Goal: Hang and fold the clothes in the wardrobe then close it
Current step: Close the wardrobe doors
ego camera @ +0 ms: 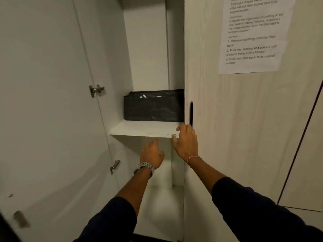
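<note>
The wardrobe stands with its left door (43, 102) swung open and its right door (244, 137) closed. A white shelf (139, 130) crosses the open compartment, and a black fabric storage box (153, 109) with dark folded clothes sits on it. My right hand (186, 142) grips the inner edge of the right door just below its black handle (191, 114), fingers curled round the edge. Below the shelf my left hand (152, 154), a metal watch on its wrist, reaches into the compartment with relaxed fingers and holds nothing.
A printed paper sheet (253, 34) is taped to the right door. Two metal hinges (97, 90) (114, 166) sit on the left side wall. A further panel (307, 154) with a dark seam lies at the far right.
</note>
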